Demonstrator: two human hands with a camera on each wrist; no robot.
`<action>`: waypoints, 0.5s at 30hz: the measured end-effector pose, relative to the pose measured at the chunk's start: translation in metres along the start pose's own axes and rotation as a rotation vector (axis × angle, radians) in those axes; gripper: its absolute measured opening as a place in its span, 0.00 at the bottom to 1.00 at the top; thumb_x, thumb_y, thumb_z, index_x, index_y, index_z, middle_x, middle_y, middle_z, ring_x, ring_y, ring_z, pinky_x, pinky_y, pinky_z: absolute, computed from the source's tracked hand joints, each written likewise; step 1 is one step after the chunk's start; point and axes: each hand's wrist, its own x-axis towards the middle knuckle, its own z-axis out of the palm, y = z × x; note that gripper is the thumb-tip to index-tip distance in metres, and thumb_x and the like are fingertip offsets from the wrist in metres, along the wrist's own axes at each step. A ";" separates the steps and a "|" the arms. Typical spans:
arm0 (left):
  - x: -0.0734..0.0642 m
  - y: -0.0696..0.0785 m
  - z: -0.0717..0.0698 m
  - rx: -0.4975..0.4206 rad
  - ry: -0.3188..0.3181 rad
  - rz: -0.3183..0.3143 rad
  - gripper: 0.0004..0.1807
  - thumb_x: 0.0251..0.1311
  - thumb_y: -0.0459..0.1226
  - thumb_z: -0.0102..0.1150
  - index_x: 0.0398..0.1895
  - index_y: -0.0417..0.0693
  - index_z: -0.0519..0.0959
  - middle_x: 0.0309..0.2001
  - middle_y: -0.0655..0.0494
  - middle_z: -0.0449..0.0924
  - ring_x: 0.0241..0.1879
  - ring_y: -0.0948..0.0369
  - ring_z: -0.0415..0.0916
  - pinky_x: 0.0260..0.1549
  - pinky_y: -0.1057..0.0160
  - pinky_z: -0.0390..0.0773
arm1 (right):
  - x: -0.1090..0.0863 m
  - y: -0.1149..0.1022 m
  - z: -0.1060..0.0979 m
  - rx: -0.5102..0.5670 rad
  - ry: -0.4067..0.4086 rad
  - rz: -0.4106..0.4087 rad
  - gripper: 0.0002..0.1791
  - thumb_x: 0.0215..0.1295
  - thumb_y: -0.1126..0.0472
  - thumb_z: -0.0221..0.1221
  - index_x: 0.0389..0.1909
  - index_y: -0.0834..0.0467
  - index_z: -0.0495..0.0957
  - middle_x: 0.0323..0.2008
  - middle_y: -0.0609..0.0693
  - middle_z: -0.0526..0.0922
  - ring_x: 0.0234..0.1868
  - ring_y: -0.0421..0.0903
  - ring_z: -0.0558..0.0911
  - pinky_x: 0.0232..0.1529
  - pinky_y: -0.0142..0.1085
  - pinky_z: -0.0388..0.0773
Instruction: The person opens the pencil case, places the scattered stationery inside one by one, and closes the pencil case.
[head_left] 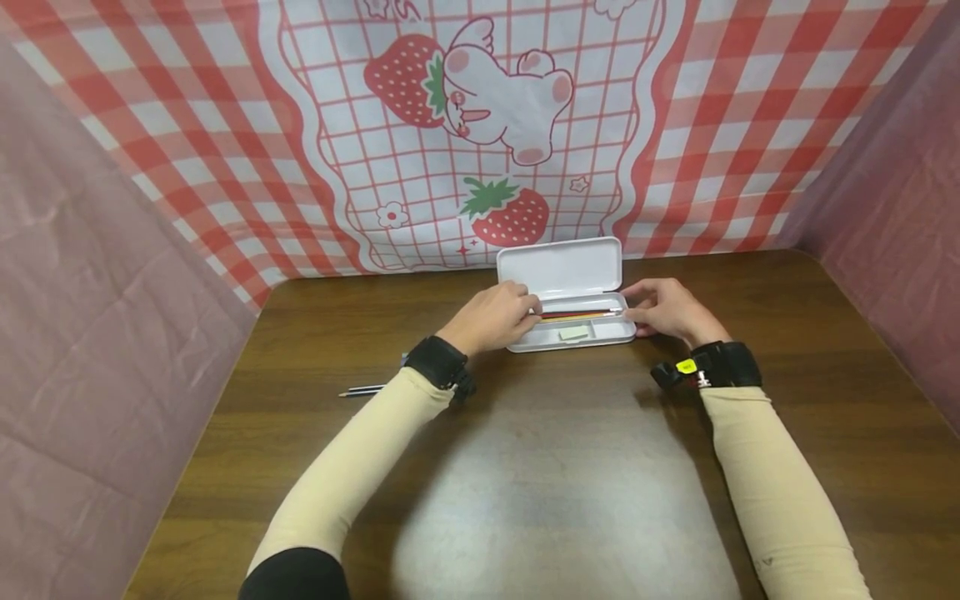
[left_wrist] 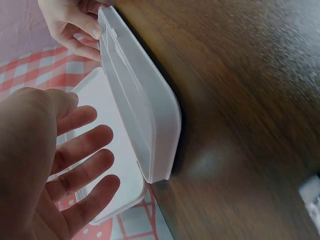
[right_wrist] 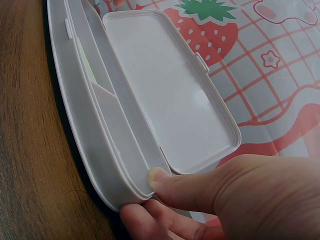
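A white pencil case point(head_left: 536, 340) lies with its lid point(head_left: 558, 268) raised against the cloth behind. Inside, red, black and yellow pencils point(head_left: 577, 317) fill the long rear compartment, and a pale green eraser point(head_left: 574, 333) sits in a front one. My right hand point(head_left: 667, 310) grips the case's right end; in the right wrist view its thumb point(right_wrist: 182, 189) presses inside the rim with the fingers outside. Over the case's left end hovers my left hand point(head_left: 491, 317). In the left wrist view its fingers point(left_wrist: 82, 150) are spread and loosely bent, with nothing held between them.
Two dark pencils point(head_left: 362, 390) lie on the wooden table point(head_left: 525, 467) to the left, partly hidden behind the left forearm. A checked strawberry cloth point(head_left: 480, 200) hangs right behind the case. Pink cloths point(head_left: 97, 333) border both sides.
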 end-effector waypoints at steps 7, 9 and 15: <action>-0.011 -0.004 -0.001 0.033 0.010 0.008 0.15 0.79 0.47 0.66 0.55 0.49 0.91 0.48 0.51 0.89 0.50 0.54 0.88 0.54 0.54 0.89 | 0.000 0.000 0.000 0.000 0.002 -0.005 0.29 0.81 0.66 0.65 0.77 0.72 0.72 0.51 0.67 0.85 0.38 0.42 0.86 0.38 0.30 0.90; -0.015 -0.005 -0.002 0.032 0.013 0.011 0.15 0.78 0.47 0.66 0.55 0.49 0.91 0.47 0.51 0.89 0.49 0.54 0.87 0.52 0.54 0.89 | 0.000 0.000 0.000 0.002 0.000 -0.005 0.29 0.81 0.66 0.65 0.77 0.71 0.73 0.51 0.67 0.85 0.38 0.42 0.86 0.38 0.30 0.90; -0.028 -0.006 -0.004 0.036 0.029 0.023 0.15 0.76 0.46 0.69 0.54 0.46 0.91 0.46 0.50 0.90 0.48 0.53 0.87 0.52 0.54 0.88 | 0.002 0.001 0.000 0.006 -0.003 -0.004 0.29 0.81 0.66 0.65 0.77 0.72 0.72 0.50 0.65 0.85 0.38 0.41 0.86 0.38 0.29 0.90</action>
